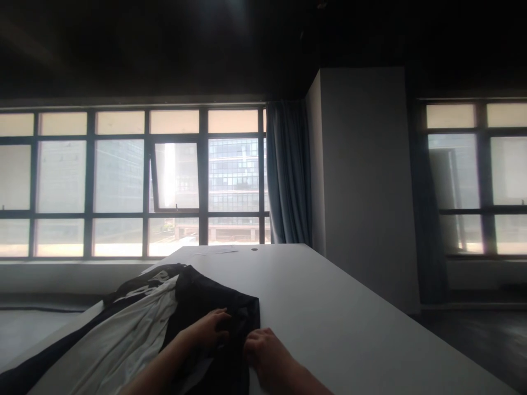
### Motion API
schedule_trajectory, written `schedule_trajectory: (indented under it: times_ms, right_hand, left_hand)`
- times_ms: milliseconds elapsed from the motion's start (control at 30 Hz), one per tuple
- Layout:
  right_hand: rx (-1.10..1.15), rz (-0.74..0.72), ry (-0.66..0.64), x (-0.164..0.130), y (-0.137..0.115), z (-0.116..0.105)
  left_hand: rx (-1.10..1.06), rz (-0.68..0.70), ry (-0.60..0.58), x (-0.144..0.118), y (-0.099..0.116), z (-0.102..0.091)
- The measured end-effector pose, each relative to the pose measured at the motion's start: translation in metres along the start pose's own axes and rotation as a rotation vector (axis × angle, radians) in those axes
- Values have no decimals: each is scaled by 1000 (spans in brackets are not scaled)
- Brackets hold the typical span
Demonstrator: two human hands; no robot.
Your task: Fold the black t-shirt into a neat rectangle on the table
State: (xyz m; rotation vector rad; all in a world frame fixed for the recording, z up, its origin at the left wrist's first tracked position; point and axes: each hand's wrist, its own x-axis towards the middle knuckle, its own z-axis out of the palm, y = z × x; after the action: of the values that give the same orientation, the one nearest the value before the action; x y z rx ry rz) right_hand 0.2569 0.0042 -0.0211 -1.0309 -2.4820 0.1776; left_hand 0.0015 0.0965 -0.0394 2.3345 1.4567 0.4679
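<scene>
A black and off-white garment (201, 293) lies spread over the left side of the white table (329, 334), with pale lettering or a print on its far dark part. Over the black section is my left hand (212, 329), its thumb and fingers apart, resting on or just above the cloth. My right hand (263, 348) is closed at the right edge of that black section, with the cloth pinched in its curled fingers. Which garment it is exactly cannot be made out. Its near end runs out of the picture at the bottom.
A thin pale sheet (218, 251) and a dark round spot (254, 249) are at the table's far end. Beyond stand a blue curtain (288, 175), a grey pillar (366, 192) and windows, one pane tilted open (176, 175). A dark floor (481, 340) lies to the right.
</scene>
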Motion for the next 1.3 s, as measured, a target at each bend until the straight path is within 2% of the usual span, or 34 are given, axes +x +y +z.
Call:
schedule_trajectory:
  times_ms: [200,300,367,433,500,567,633,700,767,867,933,1000,1067,1133,1200,1300]
  right_hand:
    - [-266,252,-20,-12,41,-48]
    - [-205,425,-50,-22,60,-64]
    - [-47,566,-155,-28,70,-71]
    - [127,692,-349,-31,77,-76]
    - [242,763,-540,-32,79,-83]
    - [222,779,-610,-29,75,-92]
    - [53,748,-509,-22,65,-101]
    - [-162,648,-305,-9,56,-104]
    - [-272,524,-153,7,53,-99]
    - [-298,412,-146,32,67,-76]
    - [-329,363,-181,46,83,-58]
    - [-340,320,-190,57,99,-44]
    - [-290,291,-163,67,113,-39]
    - [-182,316,-109,77,128,-41]
    - [-52,405,-21,83,148,-49]
    - [-2,718,129,79,188,-63]
  left_hand:
    - [22,34,91,-8,13,11]
    - [130,-2,129,-14,20,5]
    - [197,-40,154,-18,25,-1]
    - [267,-111,158,-22,27,-9]
    - [333,-199,165,-25,28,-14]
    - [365,-258,155,-25,27,-18]
    - [362,-258,109,-22,27,-20]
    - [351,-227,63,-15,28,-22]
    - [352,-203,37,-5,33,-25]
    - [354,-210,45,11,42,-28]
    - [374,-213,138,24,44,-30]
    - [388,-183,220,36,40,-31]
    - [362,-150,184,47,30,-32]
    - [302,-169,57,57,17,-33]
    - [247,-222,-48,64,5,-34]
    - [194,-249,-94,71,-10,-34]
